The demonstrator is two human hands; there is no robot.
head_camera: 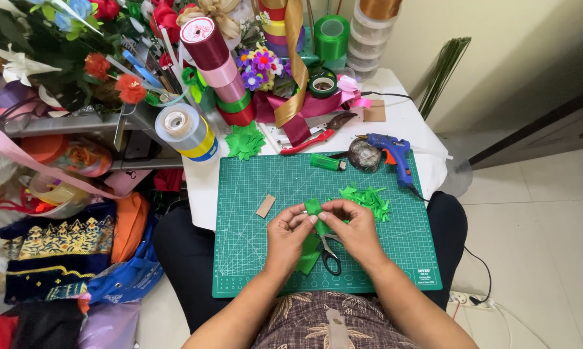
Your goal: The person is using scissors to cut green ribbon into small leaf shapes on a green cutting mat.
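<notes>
Head view, looking down on a white table (204,187) carrying a green cutting mat (252,194). Step in hand, by the look of it: shaping a small green ribbon piece (313,207) by folding or pinching it between both sets of fingertips. Left hand (286,234) closed in a pinch on the left side of the piece; right hand (354,227) closed likewise on its right side, thumbs meeting above it. Piece held just above the mat, near the middle of its near half, touching both hands and lifted clear of the surface. Directly beneath the hands, resting on the mat: black-handled scissors (331,256) and a loose green offcut (307,260). Just beyond the right hand, a heap of cut green pieces (369,198). Near the mat's left half, a small brown card strip (265,206), well apart from the hands. Along the far edge of the mat: a green lighter (327,162) and a blue glue gun (392,152). Next move likely calling for a steady pinch with one hand to keep the fold, freeing the other for a tool; judged, not seen.
</notes>
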